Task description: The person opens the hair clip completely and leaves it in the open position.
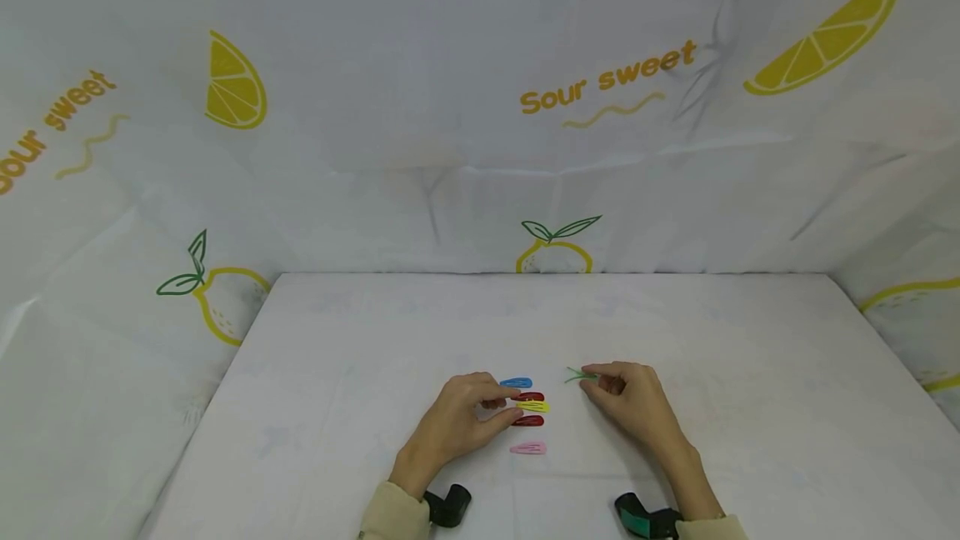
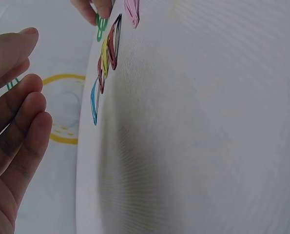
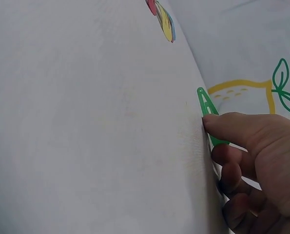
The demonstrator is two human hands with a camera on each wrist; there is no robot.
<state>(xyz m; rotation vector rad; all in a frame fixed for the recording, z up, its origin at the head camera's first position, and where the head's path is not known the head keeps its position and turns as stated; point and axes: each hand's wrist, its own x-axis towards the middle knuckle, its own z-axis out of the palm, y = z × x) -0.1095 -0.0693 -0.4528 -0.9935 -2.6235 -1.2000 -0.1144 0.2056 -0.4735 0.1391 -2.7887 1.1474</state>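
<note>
Sleeves and black wrist cameras occupy the near edge of the head view. Right hand: thumb and forefinger pinch the green clip at its wide end, low over the worktop. This grip leaves the narrow end free, directed toward the other clips; in the head view, that end appears parted into two legs. Gripping the wide part probably steadies so thin a piece.

Left hand: thumb and fingers stand moderately wide, with nothing held between them. They reach over the narrow ends of the row; whether a fingertip touches a clip cannot be told.

Row order, far to near: blue clip, far red clip, yellow clip, near red clip, pink clip. Narrow ends point to the person's left, a shared alignment that likely eases handling. The middle three lie close together; the pink clip lies apart.

Surface: white, with faint marks and a crease. Room: a wrinkled white backdrop rises behind and at both sides, printed with lemons, slices and "Sour sweet" lettering.
</note>
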